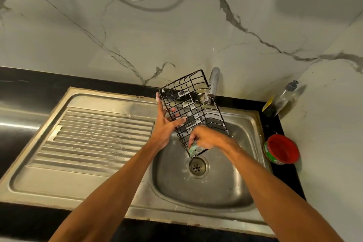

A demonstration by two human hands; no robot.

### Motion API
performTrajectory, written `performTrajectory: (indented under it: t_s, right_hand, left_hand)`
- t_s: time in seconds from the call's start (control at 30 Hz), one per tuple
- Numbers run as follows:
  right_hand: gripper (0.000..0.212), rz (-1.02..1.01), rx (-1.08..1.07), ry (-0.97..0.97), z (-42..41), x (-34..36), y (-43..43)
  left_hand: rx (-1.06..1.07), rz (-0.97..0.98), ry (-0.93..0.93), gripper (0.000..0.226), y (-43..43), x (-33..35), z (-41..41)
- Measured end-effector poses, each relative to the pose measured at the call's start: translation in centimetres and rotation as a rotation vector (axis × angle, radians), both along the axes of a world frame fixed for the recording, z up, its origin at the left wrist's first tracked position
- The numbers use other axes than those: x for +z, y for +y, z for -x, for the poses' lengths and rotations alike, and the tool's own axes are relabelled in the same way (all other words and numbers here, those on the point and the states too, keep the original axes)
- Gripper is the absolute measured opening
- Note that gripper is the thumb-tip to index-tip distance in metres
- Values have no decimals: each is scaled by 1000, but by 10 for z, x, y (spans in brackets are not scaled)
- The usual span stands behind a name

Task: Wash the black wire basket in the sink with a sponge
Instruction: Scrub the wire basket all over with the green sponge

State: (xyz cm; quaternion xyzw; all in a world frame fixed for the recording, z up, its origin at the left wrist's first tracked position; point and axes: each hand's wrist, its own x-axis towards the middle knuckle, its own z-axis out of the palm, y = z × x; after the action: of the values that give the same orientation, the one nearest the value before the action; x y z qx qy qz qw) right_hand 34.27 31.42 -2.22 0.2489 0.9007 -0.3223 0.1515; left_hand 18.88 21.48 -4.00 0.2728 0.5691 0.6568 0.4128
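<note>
The black wire basket is held over the bowl of the steel sink, tilted on edge. Its long axis runs from far to near and drifts slightly right toward the near end. The far end stands high beside the faucet; the near end points down, just above the drain. Whether it touches the bowl cannot be told. The left hand holds the basket's left long side: fingers straight and spread behind the grid, thumb laid across its front. The right hand pinches a green sponge in curled fingers against the near end of the basket. Foam marks the wires and both hands. On the black table, right of the sink, stand a soap bottle and, nearer, a red-lidded tub.
</note>
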Motion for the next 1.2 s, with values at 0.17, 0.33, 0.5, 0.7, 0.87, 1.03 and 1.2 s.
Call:
performTrajectory:
  t_s: [0.17, 0.33, 0.5, 0.7, 0.87, 1.03, 1.2]
  right_hand:
    - [20, -46, -38, 78, 6, -9, -15]
    - [13, 19, -91, 31, -18, -8, 11]
    - [11, -211, -145, 76, -24, -18, -6]
    - [21, -167, -134, 30, -22, -11, 14]
    - [18, -224, -188, 135, -10, -10, -1]
    - [16, -141, -193, 25, -7, 3, 13]
    - [15, -194, -72, 43, 4, -4, 8]
  left_hand:
    - [-16, -29, 80, 136, 3, 3, 3]
    - [-3, -10, 24, 140, -2, -3, 3]
    - [-19, -12, 91, 137, 2, -5, 6]
    - [-17, -18, 79, 135, -2, -11, 4]
    - [-39, -78, 120, 129, 5, 4, 9]
    - [2, -66, 143, 131, 3, 7, 15]
    - [90, -51, 156, 130, 5, 2, 18]
